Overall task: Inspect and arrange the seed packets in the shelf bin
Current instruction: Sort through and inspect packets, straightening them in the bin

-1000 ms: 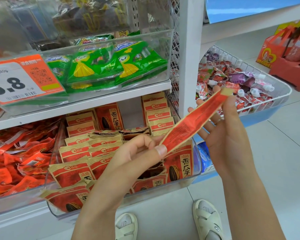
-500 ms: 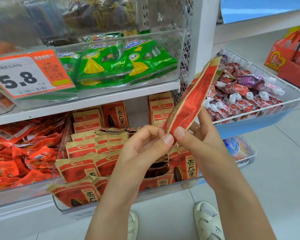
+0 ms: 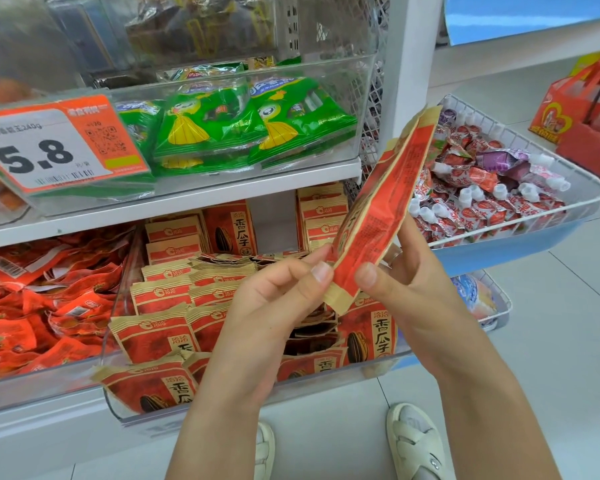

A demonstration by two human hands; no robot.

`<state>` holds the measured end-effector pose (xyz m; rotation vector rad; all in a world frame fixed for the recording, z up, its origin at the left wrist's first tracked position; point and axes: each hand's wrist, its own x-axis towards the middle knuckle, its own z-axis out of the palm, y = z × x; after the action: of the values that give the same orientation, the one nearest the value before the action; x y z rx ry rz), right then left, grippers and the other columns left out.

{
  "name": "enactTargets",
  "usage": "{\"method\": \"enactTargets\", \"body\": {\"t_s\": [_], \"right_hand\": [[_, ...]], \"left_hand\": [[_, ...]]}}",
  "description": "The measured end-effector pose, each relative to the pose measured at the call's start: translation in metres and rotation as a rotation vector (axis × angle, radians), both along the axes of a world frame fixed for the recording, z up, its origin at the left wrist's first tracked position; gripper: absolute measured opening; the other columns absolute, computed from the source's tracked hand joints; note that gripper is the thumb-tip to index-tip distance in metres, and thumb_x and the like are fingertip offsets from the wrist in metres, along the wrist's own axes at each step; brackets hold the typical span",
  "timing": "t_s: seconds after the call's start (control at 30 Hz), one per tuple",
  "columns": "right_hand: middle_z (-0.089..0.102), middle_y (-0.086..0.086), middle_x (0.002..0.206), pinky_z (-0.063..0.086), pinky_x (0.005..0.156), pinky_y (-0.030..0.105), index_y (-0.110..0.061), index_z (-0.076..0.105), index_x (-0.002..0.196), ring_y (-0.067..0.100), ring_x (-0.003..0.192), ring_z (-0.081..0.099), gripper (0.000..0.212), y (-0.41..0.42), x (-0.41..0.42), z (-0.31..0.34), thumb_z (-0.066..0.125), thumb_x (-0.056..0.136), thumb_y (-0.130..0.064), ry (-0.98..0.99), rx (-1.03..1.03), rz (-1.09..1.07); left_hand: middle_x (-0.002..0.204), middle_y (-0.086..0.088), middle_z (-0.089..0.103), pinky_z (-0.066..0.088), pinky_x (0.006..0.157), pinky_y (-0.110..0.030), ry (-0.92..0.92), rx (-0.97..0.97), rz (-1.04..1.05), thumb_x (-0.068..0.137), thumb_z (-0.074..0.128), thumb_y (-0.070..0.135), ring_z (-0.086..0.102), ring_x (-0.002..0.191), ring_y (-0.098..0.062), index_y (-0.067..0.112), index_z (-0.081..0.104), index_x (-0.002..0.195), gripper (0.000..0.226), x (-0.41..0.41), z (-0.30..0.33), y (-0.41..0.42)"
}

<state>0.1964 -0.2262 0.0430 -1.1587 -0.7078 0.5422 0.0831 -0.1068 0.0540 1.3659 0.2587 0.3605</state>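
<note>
Counts: 1 seed packet (image 3: pixel 383 206) held up, 2 hands on it (left hand (image 3: pixel 274 306), right hand (image 3: pixel 416 292)). 1 price tag (image 3: pixel 59 147). 2 front green packs (image 3: pixel 253 129). Bin packets (image 3: pixel 160 299): too overlapped to count.

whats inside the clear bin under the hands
Red-and-tan paper seed packets fill the clear plastic bin, some upright, some flat. The left hand covers the middle ones; the bin's floor is hidden.

I see open room at the back of the clear seed-packet bin (image 3: pixel 378 367), behind the stacked red seed packets (image 3: pixel 160 296). The shelf board (image 3: pixel 187 206) above caps access; the wire basket (image 3: pixel 589 188) crowds the right.
</note>
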Motion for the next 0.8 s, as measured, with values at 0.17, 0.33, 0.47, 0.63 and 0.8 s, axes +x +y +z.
{"method": "enactTargets", "body": {"t_s": [0.17,0.33,0.47,0.63,0.8], "right_hand": [[0.063,-0.001,0.115,0.054,0.083,0.025,-0.012,0.028,0.151,0.010,0.101,0.066,0.114,-0.0026,-0.0009,0.0035,0.086,0.060,-0.048,-0.005,-0.006,0.018],[0.058,0.011,0.125,0.053,0.086,0.026,-0.019,0.024,0.154,0.013,0.105,0.065,0.113,-0.0030,-0.0009,0.0042,0.085,0.062,-0.045,0.001,0.008,0.042],[0.055,0.017,0.135,0.052,0.088,0.024,-0.025,0.025,0.154,0.016,0.112,0.064,0.113,-0.0027,-0.0017,0.0050,0.085,0.062,-0.047,0.012,0.015,0.046],[0.055,0.016,0.135,0.053,0.086,0.024,-0.026,0.026,0.154,0.015,0.112,0.065,0.114,-0.0014,-0.0025,0.0061,0.086,0.060,-0.050,0.001,-0.015,0.025],[0.064,0.003,0.132,0.050,0.096,0.026,-0.040,0.026,0.146,0.015,0.123,0.059,0.115,-0.0017,-0.0023,0.0021,0.085,0.050,-0.065,0.124,-0.014,-0.085]], "left_hand": [[0.123,-0.003,0.069,0.040,0.106,-0.046,-0.048,-0.024,-0.035,0.069,0.077,0.056,0.051,0.132,-0.024,0.026,0.071,0.071,0.031,0.0002,-0.0007,-0.0003],[0.110,0.000,0.073,0.050,0.094,-0.034,-0.056,-0.067,-0.039,0.070,0.076,0.056,0.060,0.117,-0.019,0.023,0.071,0.077,0.034,0.0012,-0.0040,0.0015],[0.109,0.000,0.073,0.051,0.093,-0.034,-0.068,-0.084,-0.042,0.072,0.075,0.055,0.061,0.115,-0.018,0.024,0.070,0.077,0.032,0.0010,-0.0046,0.0024],[0.110,-0.001,0.072,0.050,0.094,-0.034,-0.065,-0.093,-0.046,0.073,0.074,0.054,0.061,0.116,-0.019,0.020,0.069,0.080,0.035,0.0016,-0.0062,0.0027],[0.122,-0.019,0.066,0.053,0.095,-0.040,-0.107,-0.371,-0.115,0.075,0.078,0.042,0.062,0.118,-0.032,0.007,0.071,0.104,0.046,0.0010,-0.0037,0.0067]]}}
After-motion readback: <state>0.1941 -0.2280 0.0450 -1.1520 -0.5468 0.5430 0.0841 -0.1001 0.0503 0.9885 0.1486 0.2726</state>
